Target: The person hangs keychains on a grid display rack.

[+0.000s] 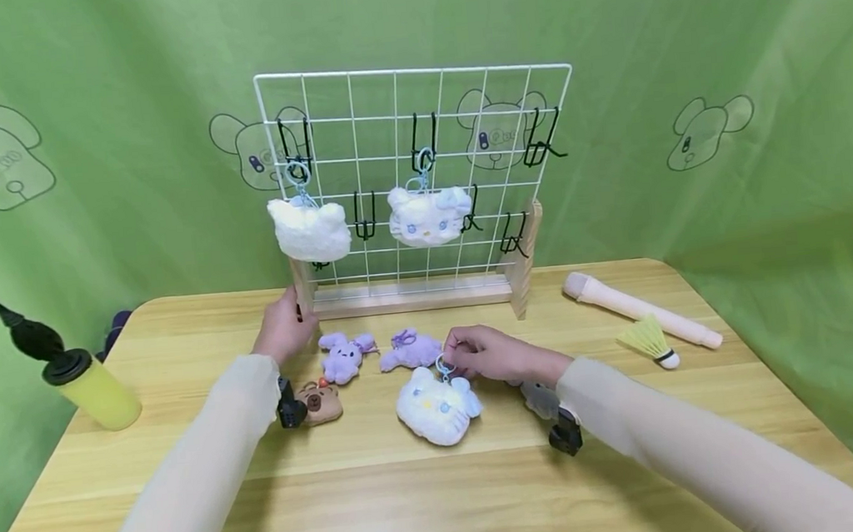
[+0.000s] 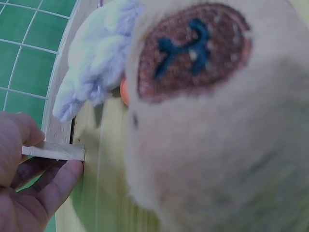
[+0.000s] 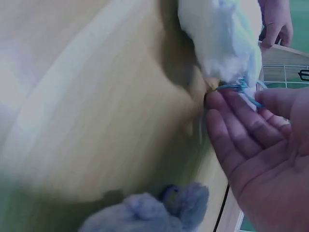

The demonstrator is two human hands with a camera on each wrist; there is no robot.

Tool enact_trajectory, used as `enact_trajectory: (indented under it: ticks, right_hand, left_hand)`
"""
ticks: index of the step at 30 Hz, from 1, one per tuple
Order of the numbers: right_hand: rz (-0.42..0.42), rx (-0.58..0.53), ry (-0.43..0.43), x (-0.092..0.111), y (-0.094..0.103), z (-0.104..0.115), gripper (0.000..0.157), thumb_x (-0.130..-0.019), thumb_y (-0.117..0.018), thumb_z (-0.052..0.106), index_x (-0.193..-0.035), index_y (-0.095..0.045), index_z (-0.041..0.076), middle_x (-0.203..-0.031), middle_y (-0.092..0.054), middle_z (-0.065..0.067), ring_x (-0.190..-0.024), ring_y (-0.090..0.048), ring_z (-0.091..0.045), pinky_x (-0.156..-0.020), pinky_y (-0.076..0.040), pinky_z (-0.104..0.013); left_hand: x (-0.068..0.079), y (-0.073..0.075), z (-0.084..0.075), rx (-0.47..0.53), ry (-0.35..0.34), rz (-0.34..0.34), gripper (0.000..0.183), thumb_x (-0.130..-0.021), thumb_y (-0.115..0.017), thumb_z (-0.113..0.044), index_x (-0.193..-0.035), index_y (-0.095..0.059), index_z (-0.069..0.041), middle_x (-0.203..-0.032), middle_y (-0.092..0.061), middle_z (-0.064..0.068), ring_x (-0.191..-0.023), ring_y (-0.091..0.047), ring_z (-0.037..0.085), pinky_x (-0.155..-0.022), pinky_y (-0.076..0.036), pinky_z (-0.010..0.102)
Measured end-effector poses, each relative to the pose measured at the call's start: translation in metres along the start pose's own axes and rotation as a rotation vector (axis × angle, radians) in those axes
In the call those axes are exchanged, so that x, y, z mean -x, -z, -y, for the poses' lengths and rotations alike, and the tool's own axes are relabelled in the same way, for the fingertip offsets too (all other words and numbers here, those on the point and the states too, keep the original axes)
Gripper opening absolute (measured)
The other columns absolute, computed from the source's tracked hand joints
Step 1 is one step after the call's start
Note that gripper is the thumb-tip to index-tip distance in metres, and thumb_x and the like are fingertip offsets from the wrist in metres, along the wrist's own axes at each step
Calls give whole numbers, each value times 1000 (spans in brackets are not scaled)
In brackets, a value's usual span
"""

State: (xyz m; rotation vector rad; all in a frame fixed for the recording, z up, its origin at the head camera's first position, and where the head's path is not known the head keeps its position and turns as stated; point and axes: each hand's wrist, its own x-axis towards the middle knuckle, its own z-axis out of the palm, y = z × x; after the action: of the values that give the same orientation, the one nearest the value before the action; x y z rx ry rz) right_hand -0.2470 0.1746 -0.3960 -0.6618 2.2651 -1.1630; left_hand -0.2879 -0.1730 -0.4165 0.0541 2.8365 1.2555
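Two up on the grid rack near the table's far edge: a white plush with its back showing hangs top left, a blue-bowed cat plush beside it! Here's the third white cat plush, low over the table's middle, resting or lifted, hard to tell; the right hand pinches its blue key ring. The left hand grips the rack's left wooden foot between thumb and fingers. Looks like an early stage: the purple rabbit plush, another purple plush, the brown bear plush and a half-hidden grey plush all lie off the rack, while the top-right hook carries nothing.
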Motion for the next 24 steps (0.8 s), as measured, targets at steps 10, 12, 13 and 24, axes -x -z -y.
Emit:
enact_trajectory:
  ticks: [10, 12, 13, 24]
  right_hand:
    - [-32, -150, -11, 7, -4, 2, 22, -114, -42, 20, -113, -53, 1, -95, -58, 2, -85, -55, -9, -73, -52, -20]
    - [-48, -152, -7, 9, -4, 3, 21, -114, -43, 21, -113, -53, 3, -91, -55, 3, -79, -50, -9, -69, -48, -19]
    - [-60, -151, -1, 10, -4, 3, 21, -113, -43, 21, -113, -54, 3, -91, -56, 3, -77, -50, -9, -67, -46, -19]
    - [-303, -139, 102, 23, 14, 20, 21, -111, -48, 19, -116, -56, -1, -87, -67, 2, -71, -59, -7, -61, -53, -19]
  left_hand:
    - [0, -1, 0, -3, -7, -5, 62, -102, -54, -8, -156, -29, 11, -143, -53, 41, -122, -64, 50, -96, -64, 48]
    - [0, 0, 0, -4, -8, -3, 63, -102, -54, -8, -156, -28, 11, -143, -54, 41, -122, -64, 50, -95, -64, 48]
    - [1, 0, -1, -5, -6, -2, 63, -102, -53, -8, -156, -28, 11, -143, -54, 40, -121, -64, 49, -94, -65, 48]
    - [1, -1, 0, -7, -4, -15, 60, -102, -54, -8, -155, -32, 9, -141, -56, 39, -122, -65, 49, -97, -63, 50]
